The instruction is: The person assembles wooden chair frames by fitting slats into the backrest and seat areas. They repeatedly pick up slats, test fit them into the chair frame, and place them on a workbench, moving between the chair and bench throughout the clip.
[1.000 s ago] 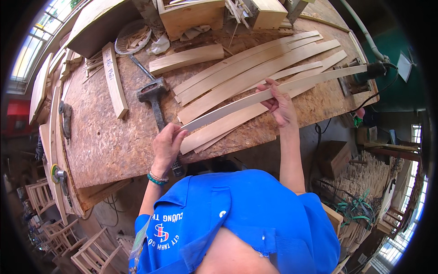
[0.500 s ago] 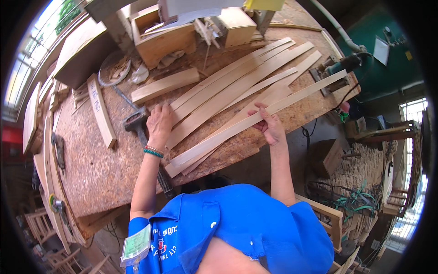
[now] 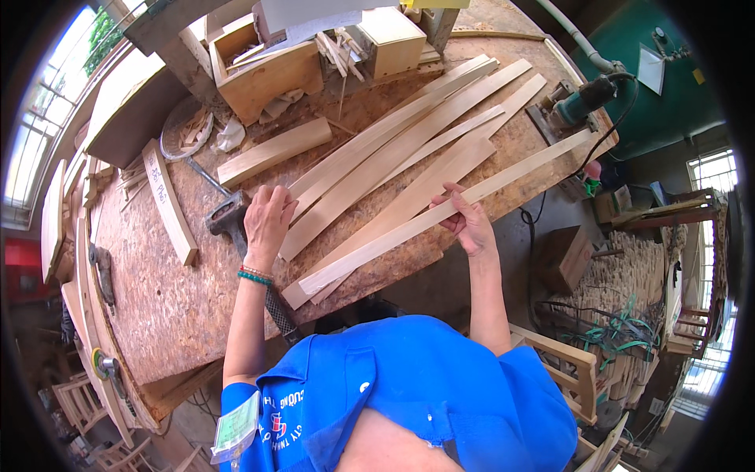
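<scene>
A long, thin wooden strip (image 3: 393, 237) lies slantwise across the near side of the workbench, pinched near its middle by my right hand (image 3: 467, 224). My left hand (image 3: 267, 222) is beside the left ends of several pale wooden strips (image 3: 409, 141), its fingers bent and drawn together. Whatever may be between those fingers is hidden. The strips fan out toward the far right, some overlapping. Just left of my left hand lies a hammer (image 3: 226, 219) with a dark head, its textured handle passing behind my wrist toward the bench's near edge.
A thick wood block (image 3: 275, 151) and a marked wood piece (image 3: 171, 203) rest left of the strips. Farther back are a wooden box (image 3: 271, 82) and a tub of scraps (image 3: 187, 132). A corded power tool (image 3: 578, 104) sits at the right corner.
My left hand's fingers have bunched together near the strip ends. The far strips lie closer together at their far ends. My right hand still holds its strip, and the view has shifted slightly.
</scene>
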### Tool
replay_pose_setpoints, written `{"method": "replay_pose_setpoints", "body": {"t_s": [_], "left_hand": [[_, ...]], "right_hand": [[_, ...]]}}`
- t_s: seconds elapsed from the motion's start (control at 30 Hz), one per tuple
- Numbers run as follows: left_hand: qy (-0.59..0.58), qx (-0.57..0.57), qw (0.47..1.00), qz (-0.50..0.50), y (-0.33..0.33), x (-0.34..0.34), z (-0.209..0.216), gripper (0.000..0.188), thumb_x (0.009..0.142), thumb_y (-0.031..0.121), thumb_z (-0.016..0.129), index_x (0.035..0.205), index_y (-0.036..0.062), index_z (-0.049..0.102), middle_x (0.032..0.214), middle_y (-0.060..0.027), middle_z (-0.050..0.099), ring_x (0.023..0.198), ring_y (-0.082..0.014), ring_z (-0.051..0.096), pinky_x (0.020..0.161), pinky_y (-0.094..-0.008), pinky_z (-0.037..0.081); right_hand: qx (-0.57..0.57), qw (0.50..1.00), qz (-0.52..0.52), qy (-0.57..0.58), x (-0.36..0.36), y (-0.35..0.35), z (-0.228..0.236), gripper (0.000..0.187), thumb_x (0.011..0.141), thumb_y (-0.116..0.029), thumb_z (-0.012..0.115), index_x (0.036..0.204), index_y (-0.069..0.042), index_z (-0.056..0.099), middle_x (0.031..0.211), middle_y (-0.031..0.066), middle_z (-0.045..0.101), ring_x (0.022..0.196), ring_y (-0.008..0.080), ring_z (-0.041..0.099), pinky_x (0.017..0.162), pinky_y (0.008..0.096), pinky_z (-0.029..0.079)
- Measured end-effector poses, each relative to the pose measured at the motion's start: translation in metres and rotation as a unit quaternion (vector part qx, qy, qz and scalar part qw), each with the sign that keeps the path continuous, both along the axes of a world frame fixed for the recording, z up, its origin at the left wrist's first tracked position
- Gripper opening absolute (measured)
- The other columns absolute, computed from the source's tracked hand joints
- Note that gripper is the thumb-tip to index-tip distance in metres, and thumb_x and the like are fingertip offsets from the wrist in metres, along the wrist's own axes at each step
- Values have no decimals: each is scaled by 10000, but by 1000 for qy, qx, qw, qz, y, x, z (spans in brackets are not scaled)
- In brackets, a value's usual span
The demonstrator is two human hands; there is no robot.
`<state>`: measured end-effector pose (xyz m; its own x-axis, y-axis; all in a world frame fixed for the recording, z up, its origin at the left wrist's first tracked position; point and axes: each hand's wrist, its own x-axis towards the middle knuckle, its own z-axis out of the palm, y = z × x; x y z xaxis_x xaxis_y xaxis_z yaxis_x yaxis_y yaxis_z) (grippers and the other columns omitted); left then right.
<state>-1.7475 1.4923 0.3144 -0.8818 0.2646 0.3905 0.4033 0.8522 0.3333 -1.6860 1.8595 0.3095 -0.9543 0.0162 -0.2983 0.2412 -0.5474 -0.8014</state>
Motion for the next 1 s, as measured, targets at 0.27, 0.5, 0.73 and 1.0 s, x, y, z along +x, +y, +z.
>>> {"method": "replay_pose_setpoints", "body": {"t_s": [0.27, 0.5, 0.73, 1.0], "left_hand": [[34, -24, 999, -14, 12, 15, 12, 270, 806, 234, 677, 1039, 144, 575, 1020, -74, 587, 996, -287, 549, 804, -384, 453], [-402, 184, 882, -165, 44, 63, 36, 262, 851, 247, 635, 1077, 116, 650, 896, -99, 681, 784, -257, 655, 708, -355, 502], [-194, 137, 964, -120, 44, 85, 34, 155, 860, 194, 614, 982, 122, 676, 801, -79, 651, 705, -279, 629, 603, -367, 484], [-135, 85, 983, -94, 40, 93, 39, 149, 842, 166, 631, 981, 145, 680, 785, -54, 637, 716, -257, 616, 621, -352, 474]], "right_hand": [[-10, 1000, 16, 10, -2, -1, -2, 355, 917, -226, 583, 1223, -55, 530, 1010, 150, 674, 920, 231, 674, 742, 327, 592], [-67, 994, 22, 79, 4, -4, -2, 342, 920, -180, 572, 1231, -48, 520, 1026, 171, 666, 945, 267, 666, 765, 343, 590], [-41, 995, 56, 68, -1, -14, 3, 421, 893, -169, 611, 1261, -19, 474, 1059, 187, 652, 1002, 280, 643, 847, 361, 562], [-10, 996, 70, 49, 0, -21, 11, 406, 877, -129, 617, 1236, -3, 476, 1121, 183, 626, 1036, 268, 628, 878, 358, 539]]}}
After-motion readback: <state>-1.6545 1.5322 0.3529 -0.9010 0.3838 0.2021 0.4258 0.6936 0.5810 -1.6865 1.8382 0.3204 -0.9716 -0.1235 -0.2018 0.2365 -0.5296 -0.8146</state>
